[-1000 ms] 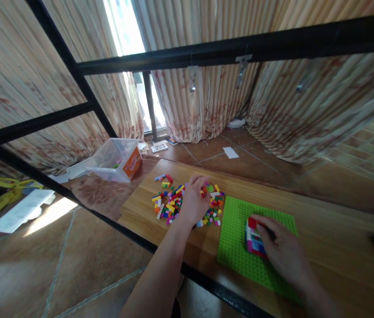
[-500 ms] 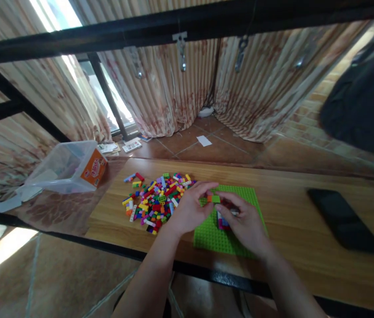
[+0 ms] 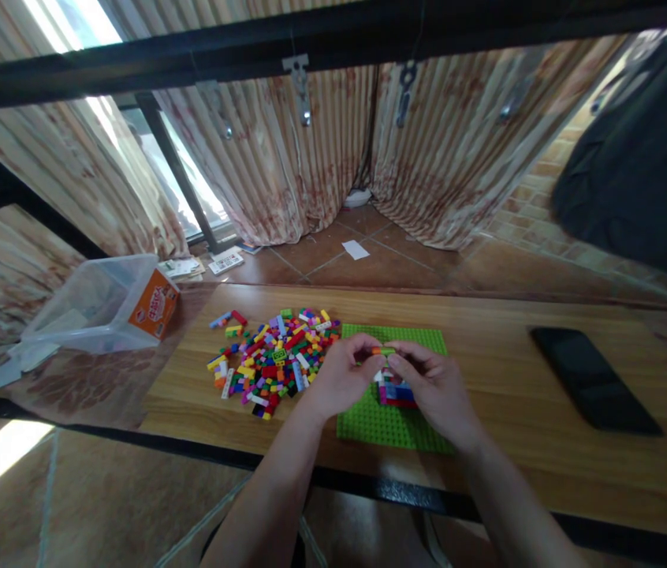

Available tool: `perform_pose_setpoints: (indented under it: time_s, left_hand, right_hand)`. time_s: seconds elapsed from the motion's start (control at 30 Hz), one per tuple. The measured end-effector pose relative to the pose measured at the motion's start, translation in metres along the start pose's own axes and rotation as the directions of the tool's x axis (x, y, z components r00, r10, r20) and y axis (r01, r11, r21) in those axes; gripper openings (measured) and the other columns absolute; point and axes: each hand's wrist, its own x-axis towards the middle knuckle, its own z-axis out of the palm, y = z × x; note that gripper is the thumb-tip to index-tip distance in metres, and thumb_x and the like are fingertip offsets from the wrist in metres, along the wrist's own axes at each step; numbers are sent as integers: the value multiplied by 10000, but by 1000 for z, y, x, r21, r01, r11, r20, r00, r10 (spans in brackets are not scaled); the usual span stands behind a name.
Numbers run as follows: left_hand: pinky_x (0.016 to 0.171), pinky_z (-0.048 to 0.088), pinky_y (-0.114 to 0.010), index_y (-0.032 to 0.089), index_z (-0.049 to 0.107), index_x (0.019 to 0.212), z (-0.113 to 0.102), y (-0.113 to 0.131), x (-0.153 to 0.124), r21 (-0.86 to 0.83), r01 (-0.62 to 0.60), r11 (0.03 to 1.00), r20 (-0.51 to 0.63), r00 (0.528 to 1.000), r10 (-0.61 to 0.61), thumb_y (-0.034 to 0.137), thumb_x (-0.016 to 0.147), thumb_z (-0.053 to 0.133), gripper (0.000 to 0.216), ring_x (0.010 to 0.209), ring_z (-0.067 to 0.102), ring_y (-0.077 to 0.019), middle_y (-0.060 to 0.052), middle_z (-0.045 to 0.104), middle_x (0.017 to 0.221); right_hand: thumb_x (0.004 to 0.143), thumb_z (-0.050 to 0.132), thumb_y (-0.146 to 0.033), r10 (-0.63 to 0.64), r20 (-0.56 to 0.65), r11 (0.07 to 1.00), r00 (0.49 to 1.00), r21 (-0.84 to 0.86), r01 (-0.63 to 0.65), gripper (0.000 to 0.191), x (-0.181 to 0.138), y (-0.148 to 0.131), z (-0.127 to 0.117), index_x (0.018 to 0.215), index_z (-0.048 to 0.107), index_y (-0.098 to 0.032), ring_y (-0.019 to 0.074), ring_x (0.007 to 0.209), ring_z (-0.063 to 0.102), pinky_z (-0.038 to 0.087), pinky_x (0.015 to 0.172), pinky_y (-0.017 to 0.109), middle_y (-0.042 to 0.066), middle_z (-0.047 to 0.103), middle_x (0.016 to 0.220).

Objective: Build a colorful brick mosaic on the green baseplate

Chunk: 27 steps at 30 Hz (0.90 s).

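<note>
My left hand (image 3: 342, 375) and my right hand (image 3: 433, 386) meet above the green baseplate (image 3: 389, 422). Their fingertips pinch a small orange and green brick piece (image 3: 381, 351) between them. Just below the fingers a small multicoloured brick build (image 3: 396, 392) stands on the baseplate, partly covered by my right hand. A pile of loose coloured bricks (image 3: 271, 359) lies on the wooden table left of my left hand.
A clear plastic box with an orange label (image 3: 106, 304) lies on its side at the table's left end. A black phone (image 3: 594, 379) rests on the table at the right. A black metal frame bar (image 3: 333, 35) crosses overhead. Curtains hang behind.
My left hand left the brick pile and met my right hand over the baseplate, both now pinching a small brick piece. The camera view swung to the right.
</note>
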Motion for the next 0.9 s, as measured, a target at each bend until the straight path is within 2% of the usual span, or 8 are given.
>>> perform_pose_setpoints:
  time_s: [0.2,0.37,0.43,0.53,0.67,0.73,0.8,0.9]
  left_hand:
    - [588,366,-236,140,648,788,-5,-2,0,-75,52,996,13,999,-51,227,771,634,90,621,493,-111,12,578,680]
    - [581,366,-225,137,658,741,-3,-2,-1,-194,111,975,6,994,-111,237,742,678,102,612,506,-101,8,597,666]
    - [582,387,-222,137,667,753,-2,0,-2,-289,156,945,3,987,-162,273,740,707,142,601,516,-97,9,606,662]
    - [661,476,-254,141,700,847,-2,4,-4,-468,205,860,37,976,-213,346,725,767,248,656,593,-119,-9,661,735]
    - [761,521,-294,148,728,970,-5,12,-7,-607,214,765,100,976,-193,332,718,807,321,757,680,-160,-56,725,855]
    - [796,524,-297,148,736,991,-6,14,-8,-633,215,744,125,976,-176,298,728,806,310,772,696,-162,-62,735,871]
    - [822,525,-299,148,741,996,-6,14,-8,-641,209,738,125,978,-168,273,729,808,303,774,702,-156,-55,737,880]
    - [814,530,-296,149,742,993,-4,12,-8,-638,202,743,97,978,-182,270,705,832,325,759,699,-145,-41,733,870]
  right_hand:
    - [691,794,-488,105,20,987,994,123,-107,378,-2,0,2,913,769,-183,114,497,583,503,456,246,4,678,669]
    - [654,844,-454,207,34,947,978,245,-209,392,-1,0,4,926,768,-183,126,564,640,562,525,251,7,695,689]
    - [635,867,-414,243,49,898,969,366,-244,361,1,-1,5,902,766,-192,108,584,631,573,574,237,-5,689,678]
    - [629,878,-355,313,119,773,942,544,-325,312,3,-5,5,871,764,-193,81,610,608,557,599,185,-13,681,685]
    - [634,845,-302,378,218,608,900,675,-418,254,4,-13,1,842,764,-181,77,657,598,543,620,155,0,687,748]
    - [609,842,-313,388,253,564,886,696,-445,275,4,-16,-1,833,762,-173,82,654,585,540,609,166,8,683,769]
    - [611,841,-341,388,249,577,888,685,-444,289,3,-17,-1,828,757,-172,79,630,559,514,554,169,8,672,779]
    - [666,832,-380,350,169,678,922,633,-373,258,1,-17,2,792,735,-176,54,572,494,405,441,141,-11,635,744]
